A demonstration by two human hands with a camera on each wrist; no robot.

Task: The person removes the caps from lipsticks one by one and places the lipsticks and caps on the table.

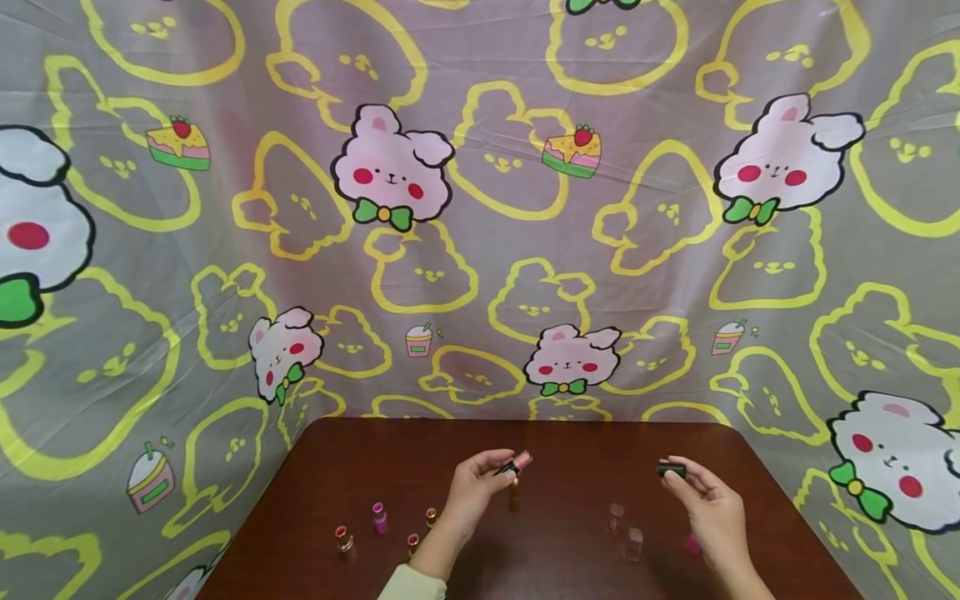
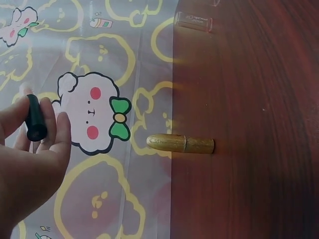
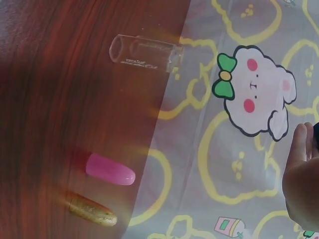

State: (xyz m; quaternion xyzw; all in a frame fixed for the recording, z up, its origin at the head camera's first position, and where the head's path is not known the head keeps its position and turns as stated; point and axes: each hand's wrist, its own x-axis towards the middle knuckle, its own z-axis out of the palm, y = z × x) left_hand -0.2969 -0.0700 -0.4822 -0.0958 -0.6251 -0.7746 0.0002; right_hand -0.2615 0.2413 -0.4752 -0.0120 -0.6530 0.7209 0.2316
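Observation:
My left hand pinches a lipstick with a black base, its pinkish tip pointing up and to the right. From the left wrist view, the black base shows between the thumb and fingers of that hand. Well apart on the right, my right hand holds a small black cap between thumb and fingertips. Only part of this hand enters the right wrist view, at its right edge. Just beyond the left hand, a gold tube stands on the table.
Uncapped lipsticks stand at the table's left: a magenta one, a red-tipped one and others near my left forearm. Clear caps and a pink cap stand on the right. A gold cap shows beside the pink one. Patterned cloth surrounds the table.

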